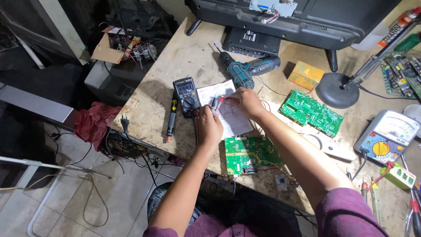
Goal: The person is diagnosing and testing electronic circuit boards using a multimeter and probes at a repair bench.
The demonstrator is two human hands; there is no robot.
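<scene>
My left hand (209, 127) and my right hand (247, 101) meet over a white sheet of paper (232, 118) on the wooden bench (153, 101). Each hand pinches a thin test probe, a black one in the left and a red one (222, 100) in the right, with the tips close together. A black digital multimeter (186, 95) lies just left of the paper. A green circuit board (247, 154) sits right below my hands, near the bench's front edge.
A teal cordless drill (247, 70), a yellow box (305, 74), a second green board (310, 112), a lamp base (337, 90), an analog meter (388, 135) and a flat screen set (298, 17) crowd the bench. A black and yellow screwdriver (172, 117) lies left. Cables litter the floor.
</scene>
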